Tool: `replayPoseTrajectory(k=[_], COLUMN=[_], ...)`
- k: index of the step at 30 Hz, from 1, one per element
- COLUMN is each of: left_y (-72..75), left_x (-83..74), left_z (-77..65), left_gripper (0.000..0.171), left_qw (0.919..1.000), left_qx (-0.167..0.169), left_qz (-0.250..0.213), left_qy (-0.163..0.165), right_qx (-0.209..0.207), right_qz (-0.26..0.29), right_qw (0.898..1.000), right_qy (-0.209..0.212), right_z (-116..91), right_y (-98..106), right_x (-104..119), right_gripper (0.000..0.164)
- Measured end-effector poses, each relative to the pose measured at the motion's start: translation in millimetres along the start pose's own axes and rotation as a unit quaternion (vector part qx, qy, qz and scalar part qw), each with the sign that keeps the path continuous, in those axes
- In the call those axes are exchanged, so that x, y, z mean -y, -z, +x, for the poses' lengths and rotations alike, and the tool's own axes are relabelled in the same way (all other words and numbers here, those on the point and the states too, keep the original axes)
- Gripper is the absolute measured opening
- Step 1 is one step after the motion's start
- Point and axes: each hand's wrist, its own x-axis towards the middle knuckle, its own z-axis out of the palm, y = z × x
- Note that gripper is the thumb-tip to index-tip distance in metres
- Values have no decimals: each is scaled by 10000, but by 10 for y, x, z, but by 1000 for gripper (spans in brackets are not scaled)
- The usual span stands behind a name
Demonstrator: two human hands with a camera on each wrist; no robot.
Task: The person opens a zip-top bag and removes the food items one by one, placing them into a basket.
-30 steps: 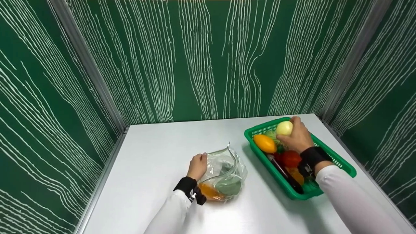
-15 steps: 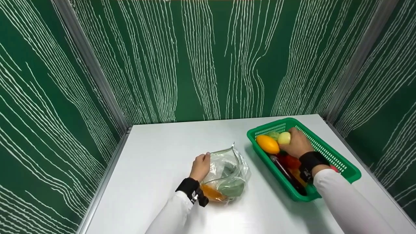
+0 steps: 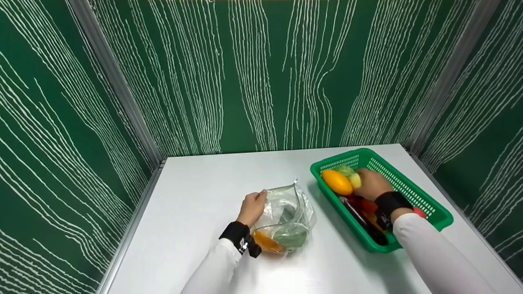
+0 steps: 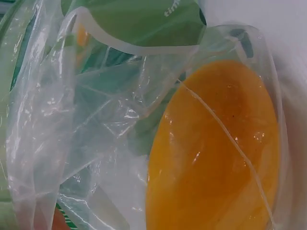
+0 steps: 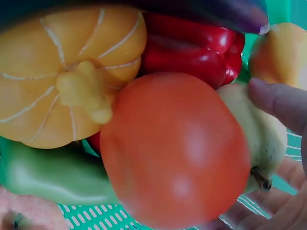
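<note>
My left hand (image 3: 252, 207) pinches the rim of a clear plastic zip bag (image 3: 282, 208), whose mouth gapes upward. Inside the bag, an orange-yellow oval fruit, possibly a mango (image 4: 216, 153), lies at the bottom beside a green printed patch (image 4: 153, 24). My right hand (image 3: 372, 184) reaches down into a green plastic basket (image 3: 443, 216), thumb and fingers around a pale yellow-green pear (image 5: 259, 124). Its stem shows in the right wrist view, while the hand partly hides it from above. Close to it are a tomato (image 5: 175, 148) and a yellow mango (image 3: 337, 182).
The basket also holds an eggplant (image 3: 363, 220), a red bell pepper (image 5: 192, 48), an orange pumpkin (image 5: 38, 81) and a green pepper-like vegetable (image 5: 53, 170). A white table (image 3: 196, 192) lies under everything, with green panels (image 3: 184, 81) around it.
My right hand has lowered the pear from above the basket's far end down among the produce beside the mango. The left hand keeps its hold on the bag, nearly still.
</note>
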Motion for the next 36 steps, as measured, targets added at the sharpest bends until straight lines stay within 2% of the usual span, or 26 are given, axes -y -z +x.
replayPoseTrajectory(k=[1, 5, 8, 11, 14, 17, 20, 25, 29, 31, 35, 36], left_y=[28, -17, -37, -40, -34, -23, -17, -41, -76, -89, -105, -100], left_x=[-175, -283, -346, -406, -465, -520, -545, -510, -443, -403, -313, -350], left_z=[-86, -104, -93, -75, -55, -50, -49, -72, -99, -117, -167, -217], left_gripper=[45, 39, 38, 39, 39, 38, 36, 37, 37, 36, 39, 40], left_qw=[9999, 9999, 9994, 9986, 9981, 9975, 9961, 9952, 9966, 9975, 9989, 9987], left_qx=[25, 70, 174, 242, 160, 28, -95, -124, -187, -194, 109, 157], left_qz=[18, 37, 25, -37, -145, -275, -432, -587, -481, -396, -441, -475], left_qy=[157, -74, -287, -468, -574, -646, -766, -777, -640, -553, -140, -35], right_qx=[45, 255, 274, 166, -146, -548, -887, -1086, -842, -685, -298, -177], right_qz=[-2, 58, 96, 183, 378, 657, 937, 1285, 1570, 1519, 1144, 1063], right_qw=[10000, 9995, 9993, 9994, 9991, 9962, 9892, 9690, 9500, 9460, 9523, 9548], right_qy=[-22, -156, -226, -247, -136, 178, 694, 1810, 2566, 2780, 2814, 2771], right_z=[-5, -7, 9, 24, 21, -10, -53, -155, -237, -260, -289, -292], right_y=[4, 44, 88, 118, 114, 69, -19, -197, -346, -426, -592, -637], right_x=[2, 36, 94, 216, 423, 692, 971, 1359, 1564, 1633, 1684, 1674], right_gripper=[73, 75, 69, 60, 50, 38, 23, 12, 14, 15, 16, 17])
